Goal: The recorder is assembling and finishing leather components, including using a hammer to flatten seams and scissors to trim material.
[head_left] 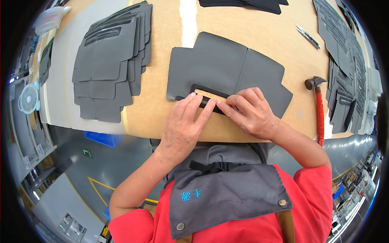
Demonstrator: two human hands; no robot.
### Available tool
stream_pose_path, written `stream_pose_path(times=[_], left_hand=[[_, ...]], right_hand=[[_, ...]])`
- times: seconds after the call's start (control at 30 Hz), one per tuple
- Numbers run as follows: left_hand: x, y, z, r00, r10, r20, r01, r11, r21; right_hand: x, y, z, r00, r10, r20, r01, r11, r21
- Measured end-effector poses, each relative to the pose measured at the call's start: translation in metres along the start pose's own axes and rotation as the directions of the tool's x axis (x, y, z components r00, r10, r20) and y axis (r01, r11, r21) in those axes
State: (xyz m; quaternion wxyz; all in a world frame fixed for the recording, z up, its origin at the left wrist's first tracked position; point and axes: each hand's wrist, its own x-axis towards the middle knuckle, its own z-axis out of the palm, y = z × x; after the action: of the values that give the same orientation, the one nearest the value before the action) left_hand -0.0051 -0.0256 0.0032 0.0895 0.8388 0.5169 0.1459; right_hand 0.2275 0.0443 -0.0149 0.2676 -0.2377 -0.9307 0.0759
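A flat dark grey panel (219, 60) with notched corners and a crease lies in front of me near the table's front edge. Along its near side is a long slot bordered by black strips, and the tan tabletop shows through it. The fingers of my left hand (182, 125) are stretched out, their tips pressing on the black strip (205, 102) along the near border. My right hand (253, 113) has its fingers curled, with thumb and forefinger closed at the right end of that strip. Both hands partly cover the strip, so its ends are hidden.
Similar grey panels (106, 60) are piled at the left, some with black-edged slots. More dark panels (340, 56) are stacked at the right. A red-handled hammer (320, 109) lies near the right front edge, with small thread snips (308, 37) behind it. Black pieces (245, 3) lie at the far edge.
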Motion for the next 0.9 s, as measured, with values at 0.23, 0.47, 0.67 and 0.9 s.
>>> stream_pose_path(times=[0.23, 0.47, 0.67, 0.9], left_hand=[[0.001, 0.005, 0.001, 1.000, 0.012, 0.005, -0.012, 1.000, 0.011], [0.002, 0.007, 0.003, 1.000, 0.006, 0.002, -0.006, 1.000, -0.002], [0.003, 0.011, 0.002, 0.999, -0.049, 0.014, 0.050, 0.998, -0.038], [0.002, 0.009, -0.002, 0.997, -0.026, 0.074, 0.031, 0.997, -0.066]], right_hand=[[0.014, -0.002, -0.013, 0.974, 0.183, 0.135, -0.195, 0.978, 0.081], [0.002, -0.008, -0.018, 0.906, 0.396, 0.153, -0.421, 0.884, 0.203], [-0.007, -0.010, -0.007, 0.931, 0.360, 0.055, -0.363, 0.905, 0.224], [-0.009, -0.008, -0.007, 0.990, 0.144, -0.006, -0.144, 0.989, 0.040]])
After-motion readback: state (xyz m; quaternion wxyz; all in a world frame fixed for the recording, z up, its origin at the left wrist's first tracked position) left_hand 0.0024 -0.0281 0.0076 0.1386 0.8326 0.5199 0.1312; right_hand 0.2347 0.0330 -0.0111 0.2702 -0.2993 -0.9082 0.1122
